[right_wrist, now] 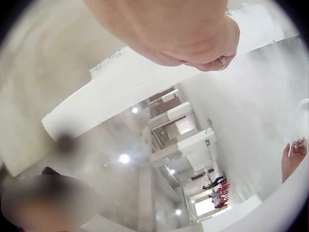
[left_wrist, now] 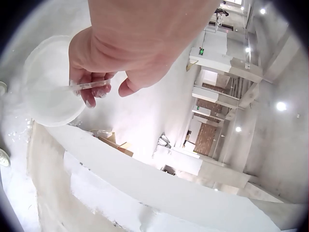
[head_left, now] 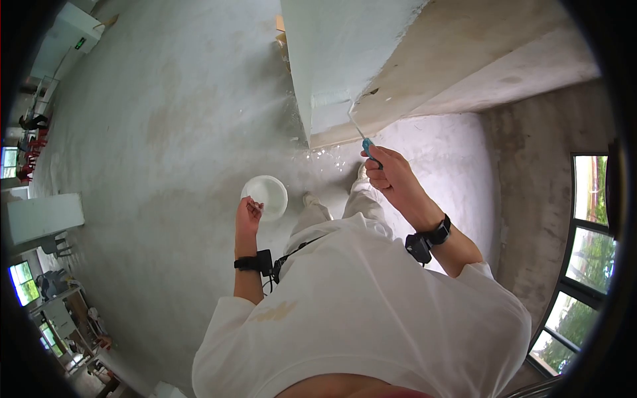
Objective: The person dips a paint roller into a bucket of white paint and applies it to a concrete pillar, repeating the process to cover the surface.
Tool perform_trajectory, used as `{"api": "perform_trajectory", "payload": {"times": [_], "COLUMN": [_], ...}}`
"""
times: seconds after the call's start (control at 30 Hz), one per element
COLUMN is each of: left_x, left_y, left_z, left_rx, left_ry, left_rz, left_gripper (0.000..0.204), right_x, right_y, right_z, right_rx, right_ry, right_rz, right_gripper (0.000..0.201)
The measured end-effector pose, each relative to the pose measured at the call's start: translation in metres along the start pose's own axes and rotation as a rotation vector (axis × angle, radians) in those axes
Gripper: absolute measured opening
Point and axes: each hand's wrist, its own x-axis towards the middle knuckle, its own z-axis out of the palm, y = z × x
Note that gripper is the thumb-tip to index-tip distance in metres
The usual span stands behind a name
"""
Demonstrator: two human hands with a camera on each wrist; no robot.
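Note:
My right hand (head_left: 391,176) grips the teal handle of a putty knife (head_left: 367,144) and holds it out toward the wall. Its thin blade, seen nearly edge-on, has white at the tip, which overlaps the edge of the white coating (head_left: 332,106) in the head view. My left hand (head_left: 249,215) has its fingers curled round the pale bar-like handle (left_wrist: 91,84) of a white bucket (head_left: 273,192). The bucket's inside looks white. In the right wrist view, my right hand (right_wrist: 193,34) hides the knife.
Bare brown wall (head_left: 424,60) borders the white-coated part of the wall. White splatters (head_left: 322,156) lie on the grey floor near my feet. Cardboard pieces (left_wrist: 116,145) lie beyond the wall. Windows (head_left: 587,252) line the right side; red chairs (head_left: 33,152) stand far left.

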Motion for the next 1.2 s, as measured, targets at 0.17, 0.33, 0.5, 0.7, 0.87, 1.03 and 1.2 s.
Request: {"api": "perform_trajectory", "payload": {"times": [0.17,0.33,0.5,0.7,0.87,1.03,1.2], "left_x": [-0.002,0.001,-0.012,-0.019,-0.026,-0.037,-0.048], "left_y": [0.001,-0.004,-0.001,0.004,0.010,0.014,0.017], "left_z": [0.003,0.000,0.006,0.010,0.019,0.032,0.043], "left_rx": [0.004,0.047,0.083,0.081,0.098,0.118,0.125], "left_ry": [-0.001,-0.023,-0.017,0.013,0.053,0.087,0.075], "left_rz": [0.008,0.017,0.040,0.038,0.025,0.015,0.006], "left_gripper": [0.020,0.022,0.024,0.025,0.024,0.024,0.022], "right_x": [0.045,0.102,0.140,0.196,0.220,0.246,0.275], "right_y": [0.016,0.039,0.062,0.096,0.117,0.137,0.158], "right_z": [-0.018,-0.040,-0.051,-0.078,-0.081,-0.089,-0.112], "right_rx": [0.064,0.092,0.110,0.139,0.140,0.148,0.148], "right_ry": [0.007,0.017,0.086,0.146,0.205,0.256,0.239], "right_rz": [0.062,0.147,0.215,0.243,0.239,0.259,0.277], "right_gripper": [0.020,0.020,0.022,0.021,0.021,0.022,0.023]}}
